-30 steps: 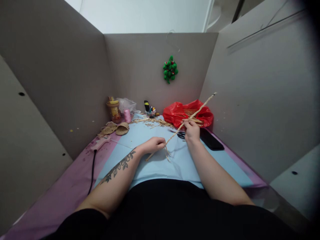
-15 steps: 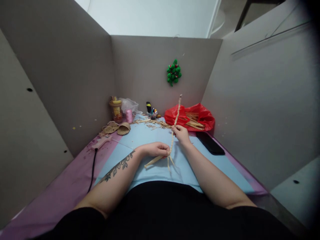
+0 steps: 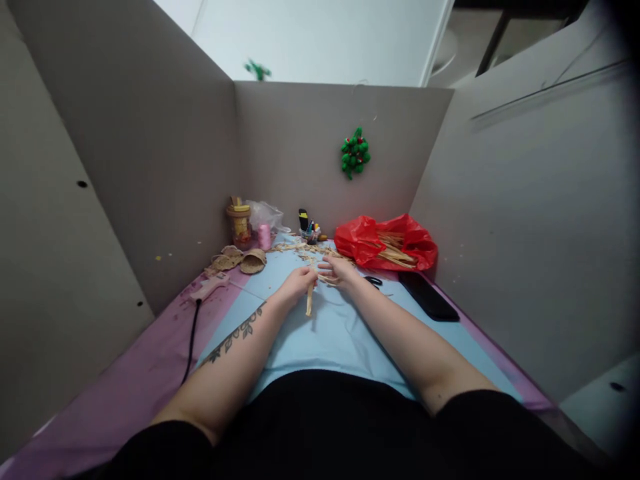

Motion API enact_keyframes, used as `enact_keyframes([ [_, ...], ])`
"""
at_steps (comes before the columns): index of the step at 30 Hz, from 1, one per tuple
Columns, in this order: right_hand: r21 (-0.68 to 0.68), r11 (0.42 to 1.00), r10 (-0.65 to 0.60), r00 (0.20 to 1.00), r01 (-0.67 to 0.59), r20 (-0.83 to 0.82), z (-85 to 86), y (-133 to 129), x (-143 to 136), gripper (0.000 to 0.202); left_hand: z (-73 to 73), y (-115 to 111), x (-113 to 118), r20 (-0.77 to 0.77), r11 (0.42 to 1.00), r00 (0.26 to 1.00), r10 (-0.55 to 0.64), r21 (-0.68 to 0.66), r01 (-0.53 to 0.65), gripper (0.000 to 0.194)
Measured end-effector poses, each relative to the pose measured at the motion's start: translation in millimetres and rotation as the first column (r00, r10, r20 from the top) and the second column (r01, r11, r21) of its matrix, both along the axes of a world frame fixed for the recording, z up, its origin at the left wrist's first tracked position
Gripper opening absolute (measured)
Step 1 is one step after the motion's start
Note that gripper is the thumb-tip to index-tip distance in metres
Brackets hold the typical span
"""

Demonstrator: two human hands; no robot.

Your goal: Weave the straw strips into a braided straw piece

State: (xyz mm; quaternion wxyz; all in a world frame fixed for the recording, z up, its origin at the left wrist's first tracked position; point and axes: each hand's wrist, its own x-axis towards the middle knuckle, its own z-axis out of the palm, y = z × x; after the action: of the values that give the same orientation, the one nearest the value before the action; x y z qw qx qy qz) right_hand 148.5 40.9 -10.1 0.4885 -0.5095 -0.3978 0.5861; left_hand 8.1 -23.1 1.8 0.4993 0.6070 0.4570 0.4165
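Observation:
My left hand is closed on a braid of dried straw, whose pale flat strip hangs below the fingers toward me. Just right of it, my right hand has its fingers stretched out and a little apart, pointing at the left hand. Thin straw strands show below the right fingers. Most of the braid is hidden by the hands or blends with the straw scraps behind them.
A red plastic bag of straw sits at back right, with black scissors and a black phone-like slab nearer. On the left lie a glue gun, woven straw pieces, pink thread and a lidded cup.
The upright braid has swung down out of clear sight. My left hand has moved forward and left; my right hand has let go and opened, shifting left. The scissors have come into view.

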Motion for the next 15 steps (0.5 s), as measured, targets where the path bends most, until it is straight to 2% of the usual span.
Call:
enact_keyframes([
  [2,0.023,0.998,-0.054,0.998,0.055,-0.009,-3.6,0,20,0.023,-2.7,0,1,-0.045,1.0,0.999,0.015,-0.004,-0.016,0.016],
  [4,0.136,0.977,-0.168,0.985,0.161,0.039,-2.9,2,46,0.025,-3.5,-2,1,-0.061,0.999,0.997,0.039,0.019,-0.038,0.017],
  [5,0.216,0.937,-0.298,0.95,0.273,0.094,-1.1,3,62,0.023,-3.5,-2,1,-0.06,0.998,0.997,0.055,0.029,-0.053,0.018],
  [6,0.301,0.862,-0.466,0.871,0.408,0.154,1.3,4,79,0.02,-3.4,-2,0,-0.053,0.997,0.996,0.072,0.039,-0.07,0.018],
  [9,0.4,0.7,-0.698,0.683,0.591,0.214,9.3,5,131,0.021,-4.1,2,-2,-0.028,0.99,0.991,0.132,0.053,-0.131,0.017],
  [11,0.44,0.642,-0.759,0.602,0.628,0.249,12.3,3,161,0.024,-6.0,7,-3,-0.014,0.984,0.986,0.167,0.065,-0.165,0.017],
  [13,0.468,0.611,-0.788,0.546,0.639,0.284,12.6,3,181,0.024,-8.6,11,-2,0.0,0.981,0.984,0.179,0.077,-0.178,0.018],
  [15,0.503,0.649,-0.761,0.478,0.571,0.439,11.1,6,191,0.021,-10.7,13,0,0.01,0.981,0.985,0.173,0.088,-0.173,0.018],
])
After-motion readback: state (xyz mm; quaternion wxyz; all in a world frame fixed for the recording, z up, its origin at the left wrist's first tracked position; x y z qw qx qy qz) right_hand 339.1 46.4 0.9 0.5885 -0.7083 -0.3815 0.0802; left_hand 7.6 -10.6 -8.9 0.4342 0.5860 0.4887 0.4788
